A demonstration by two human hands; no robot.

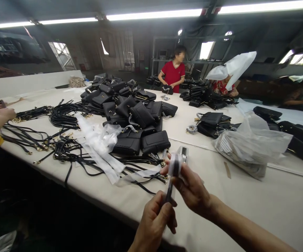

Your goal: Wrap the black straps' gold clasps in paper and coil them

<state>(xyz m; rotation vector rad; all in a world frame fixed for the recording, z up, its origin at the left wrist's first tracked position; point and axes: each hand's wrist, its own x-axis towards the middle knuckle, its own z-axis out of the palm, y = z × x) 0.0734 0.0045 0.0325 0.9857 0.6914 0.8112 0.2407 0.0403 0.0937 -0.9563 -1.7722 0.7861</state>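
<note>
A black strap (175, 166), coiled at its upper end and covered in whitish translucent wrap, stands upright between my hands. My left hand (157, 217) pinches its lower length between thumb and fingers. Around the coiled part are the fingers of my right hand (193, 187), just above the left one. Right behind the coil sits a grey tape dispenser (184, 153), partly covered by my fingers. Loose black straps (88, 164) with gold-coloured clasps lie to the left on the table. Strips of white wrapping (99, 147) rest over some of them.
Black handbags (141, 113) are heaped mid-table, with more bags (211, 122) to the right. A clear plastic bag (245, 147) holds flat, greyish contents. At the left edge, a co-worker's hands (6, 112) are over straps. A person in red (173, 75) stands across the table (219, 210).
</note>
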